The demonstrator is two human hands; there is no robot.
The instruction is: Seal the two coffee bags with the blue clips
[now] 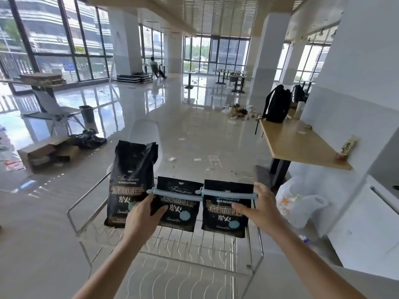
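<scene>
Three black coffee bags stand on a wire rack (73,208). The left bag (131,173) is tall and has no clip on it. The middle bag (183,214) has its top folded down under a blue clip (174,192). The right bag (224,221) is folded the same way under a second blue clip (228,192). My left hand (144,216) grips the middle bag's lower left side, thumb on its front. My right hand (259,207) holds the right bag's right edge, fingertips at the end of its clip.
A white chair (144,130) stands behind the rack. To the right are a wooden table (298,145) with a black backpack (276,103), and a white plastic bag (300,203) on the floor. Cardboard boxes (49,152) lie on the floor at left. A person sits far back.
</scene>
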